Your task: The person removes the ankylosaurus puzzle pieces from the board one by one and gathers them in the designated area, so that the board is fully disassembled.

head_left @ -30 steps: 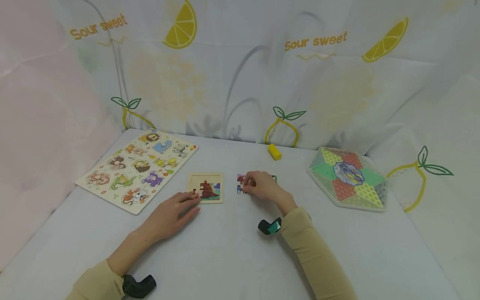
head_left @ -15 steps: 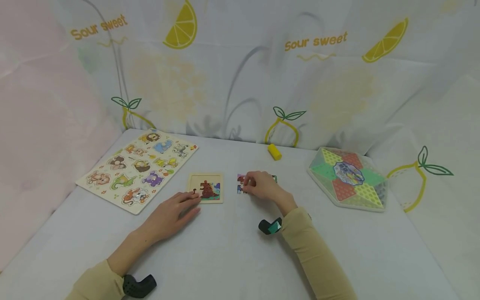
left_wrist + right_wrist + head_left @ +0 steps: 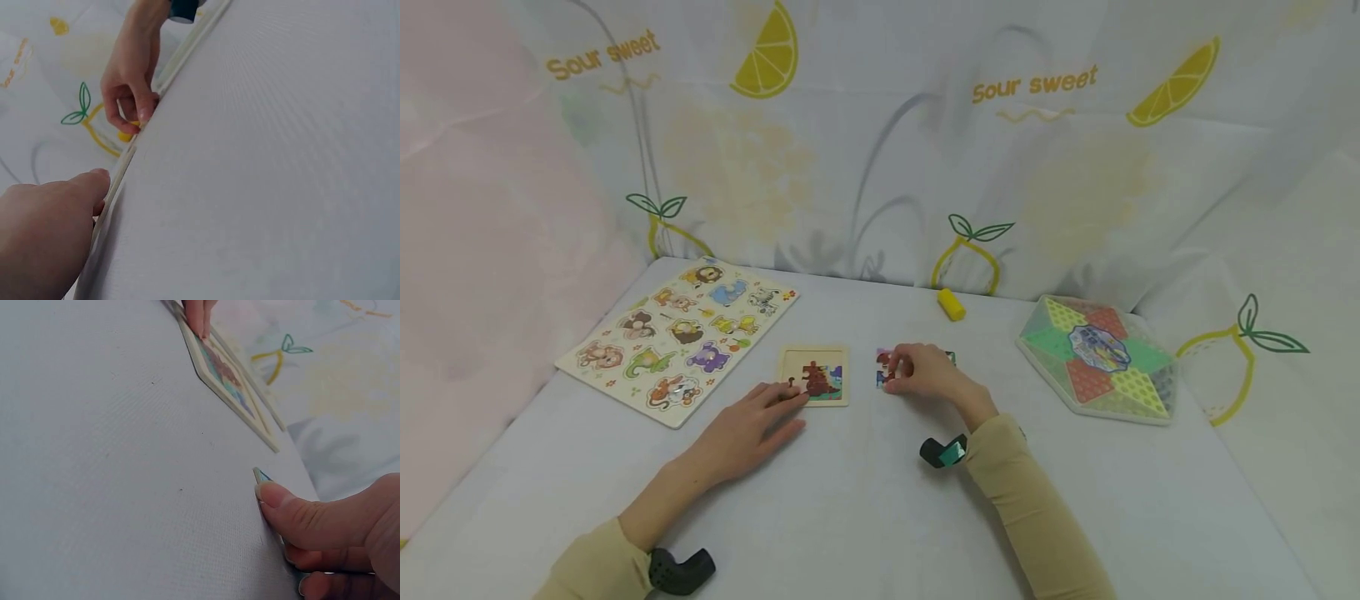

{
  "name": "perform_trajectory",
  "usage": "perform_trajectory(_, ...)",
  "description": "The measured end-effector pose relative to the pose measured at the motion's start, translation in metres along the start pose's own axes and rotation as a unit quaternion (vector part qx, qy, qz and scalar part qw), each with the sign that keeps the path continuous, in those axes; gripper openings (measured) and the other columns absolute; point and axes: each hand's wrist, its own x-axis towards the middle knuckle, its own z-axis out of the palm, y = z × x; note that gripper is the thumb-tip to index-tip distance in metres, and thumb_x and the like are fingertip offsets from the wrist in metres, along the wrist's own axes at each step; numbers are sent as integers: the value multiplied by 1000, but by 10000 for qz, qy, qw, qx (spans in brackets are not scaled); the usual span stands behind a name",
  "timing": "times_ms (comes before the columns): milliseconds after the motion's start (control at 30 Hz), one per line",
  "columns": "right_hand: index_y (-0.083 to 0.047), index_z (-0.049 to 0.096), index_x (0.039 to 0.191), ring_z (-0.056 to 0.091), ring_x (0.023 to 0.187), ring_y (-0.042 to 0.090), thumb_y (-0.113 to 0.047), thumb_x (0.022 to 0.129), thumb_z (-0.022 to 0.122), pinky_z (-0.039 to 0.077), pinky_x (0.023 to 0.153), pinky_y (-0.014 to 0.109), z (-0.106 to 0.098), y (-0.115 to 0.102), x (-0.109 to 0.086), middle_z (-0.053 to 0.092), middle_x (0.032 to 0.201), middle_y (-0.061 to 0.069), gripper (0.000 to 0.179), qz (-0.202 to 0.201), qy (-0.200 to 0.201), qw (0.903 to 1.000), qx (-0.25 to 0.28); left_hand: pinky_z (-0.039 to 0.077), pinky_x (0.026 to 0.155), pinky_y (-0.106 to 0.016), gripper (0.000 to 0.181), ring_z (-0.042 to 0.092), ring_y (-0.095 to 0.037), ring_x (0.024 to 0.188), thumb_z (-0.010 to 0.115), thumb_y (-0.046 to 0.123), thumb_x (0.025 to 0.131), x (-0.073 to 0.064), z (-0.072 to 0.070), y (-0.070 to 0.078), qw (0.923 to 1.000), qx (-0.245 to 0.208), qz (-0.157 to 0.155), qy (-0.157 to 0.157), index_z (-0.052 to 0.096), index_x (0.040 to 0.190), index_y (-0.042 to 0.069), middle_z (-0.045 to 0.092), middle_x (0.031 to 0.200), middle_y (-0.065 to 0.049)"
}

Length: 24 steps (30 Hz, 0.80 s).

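A small square wooden puzzle tray (image 3: 793,354) lies flat at the middle of the table. Brown, blue and green jigsaw pieces (image 3: 820,382) fill part of it, on the right. My left hand (image 3: 748,437) rests with extended fingers on the tray's lower left corner. To the tray's right, my right hand (image 3: 928,372) bends over several loose puzzle pieces (image 3: 882,357), partly hiding them. Its thumb and fingers pinch a puzzle piece (image 3: 262,475), whose pale edge and blue corner show past the thumb in the right wrist view.
A large animal peg puzzle board (image 3: 655,342) lies at the left. A hexagonal checkers box (image 3: 1101,358) sits at the right. Behind my right hand is a yellow cylinder (image 3: 951,305). A lemon-print cloth (image 3: 865,142) hangs along the table's back edge.
The head view has shifted very slightly. My left fingers have edged a little right over the tray's lower edge. My right thumb has dropped slightly at the loose pieces.
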Motion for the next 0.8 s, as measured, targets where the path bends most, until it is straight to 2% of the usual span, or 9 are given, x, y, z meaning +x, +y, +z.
perform_trajectory(167, -15, 65, 103, 53, 78, 17, -27, 88, 79, 42, 68, 26, 0, -1, -1, 59, 81, 2, 25, -30, -5, 10000, 39, 53, 97, -45, 43, 55, -23, 126, 63, 34, 99, 0, 1, 0, 9999, -41, 88, 57, 63, 135, 11, 58, 137, -2)
perform_trajectory(500, -16, 66, 103, 54, 82, 18, -31, 89, 77, 44, 69, 26, -5, 4, -4, 61, 84, 2, 24, -31, -129, 9997, 216, 50, 102, -47, 45, 55, -25, 129, 62, 35, 100, 0, 2, 2, 9998, -154, 8, -102, 61, 138, 12, 58, 139, -4)
perform_trajectory(633, -15, 69, 105, 54, 83, 19, -29, 94, 72, 46, 69, 27, -10, -1, -6, 63, 87, 2, 18, -224, 355, 9982, 423, 50, 102, -48, 45, 55, -26, 129, 62, 35, 100, 0, 2, 2, 9998, -166, 47, -116, 61, 138, 12, 58, 139, -5)
perform_trajectory(733, -11, 69, 107, 55, 81, 19, -24, 97, 67, 47, 69, 26, -8, -16, -1, 65, 90, 4, 17, -580, 798, 9937, 524, 51, 101, -47, 44, 56, -27, 128, 64, 34, 99, 1, 2, 1, 9999, -139, 91, -6, 63, 136, 11, 60, 139, -5)
perform_trajectory(800, -7, 69, 110, 57, 81, 19, -20, 98, 65, 48, 70, 26, -3, -30, 5, 67, 94, 6, 17, -841, 879, 9912, 513, 51, 101, -47, 43, 57, -26, 127, 65, 33, 98, 1, 1, 0, 9998, -145, 107, 66, 64, 135, 11, 60, 138, -5)
